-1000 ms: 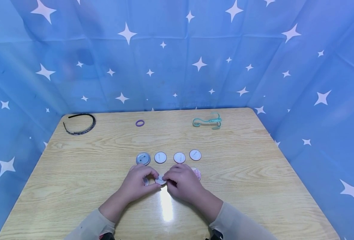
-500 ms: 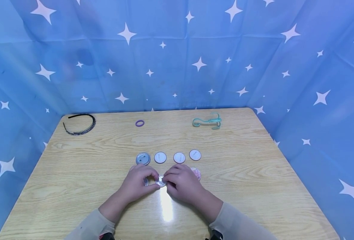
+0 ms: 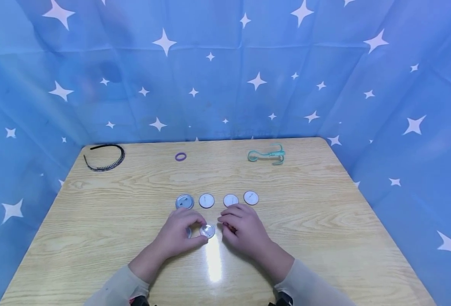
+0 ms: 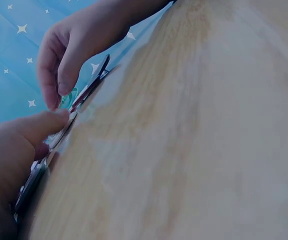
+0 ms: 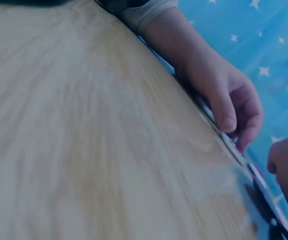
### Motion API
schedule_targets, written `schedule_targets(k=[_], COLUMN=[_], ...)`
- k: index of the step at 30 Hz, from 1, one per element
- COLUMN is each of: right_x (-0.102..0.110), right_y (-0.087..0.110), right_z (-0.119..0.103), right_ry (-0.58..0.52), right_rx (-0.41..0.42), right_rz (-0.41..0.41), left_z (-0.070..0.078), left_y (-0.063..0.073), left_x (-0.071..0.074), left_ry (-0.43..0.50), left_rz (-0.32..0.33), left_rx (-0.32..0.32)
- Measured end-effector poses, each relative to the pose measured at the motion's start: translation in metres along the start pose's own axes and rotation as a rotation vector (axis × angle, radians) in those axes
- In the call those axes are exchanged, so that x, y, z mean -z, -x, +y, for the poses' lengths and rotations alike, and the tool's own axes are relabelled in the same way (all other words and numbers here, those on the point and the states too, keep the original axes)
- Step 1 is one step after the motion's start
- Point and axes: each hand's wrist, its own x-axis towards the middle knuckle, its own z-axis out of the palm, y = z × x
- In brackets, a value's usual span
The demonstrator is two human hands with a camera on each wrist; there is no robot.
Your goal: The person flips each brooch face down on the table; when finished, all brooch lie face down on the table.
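Observation:
In the head view my left hand (image 3: 183,229) has its thumb and index finger at opposite edges of a shiny round pin badge (image 3: 207,230) on the table. Part of another badge (image 3: 188,232) shows inside the curve of that hand. My right hand (image 3: 244,227) hovers just to the right, fingers loosely bent with a gap before the thumb and a dark reddish patch between them. Past my left thumb (image 4: 51,122) in the left wrist view, my right fingertips hang beside tilted discs (image 4: 91,85). The right wrist view shows my left thumb and fingers bent down at the tabletop.
Behind the hands lies a row of pin badges, backs up: a larger grey one (image 3: 185,202) and white ones (image 3: 206,200), (image 3: 251,197). Farther back are a black headband (image 3: 104,163), a purple ring (image 3: 180,157) and a turquoise hooked piece (image 3: 267,154). A blue star curtain (image 3: 225,97) encloses the table.
The badge at my left fingers was tilted with its pale side showing and now lies flat and shiny. My right hand has let go and drawn right, covering the pink badge seen before.

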Motion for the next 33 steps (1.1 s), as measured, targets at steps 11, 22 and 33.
schedule_targets(k=[11,22,33], right_x=[0.015,0.024,0.02], right_y=[0.023,0.03,0.029], right_z=[0.021,0.027,0.026], right_ry=[-0.07,-0.017,-0.055], right_rx=[-0.087,-0.145,-0.219], right_rz=[0.039,0.016,-0.026], left_z=[0.016,0.045,0.04], left_y=[-0.013,-0.033,-0.03], left_x=[-0.023,-0.042,-0.044], left_ry=[-0.216,-0.31,-0.256], left_rz=[-0.02,-0.092,-0.077], left_rx=[-0.061,0.01,0.063])
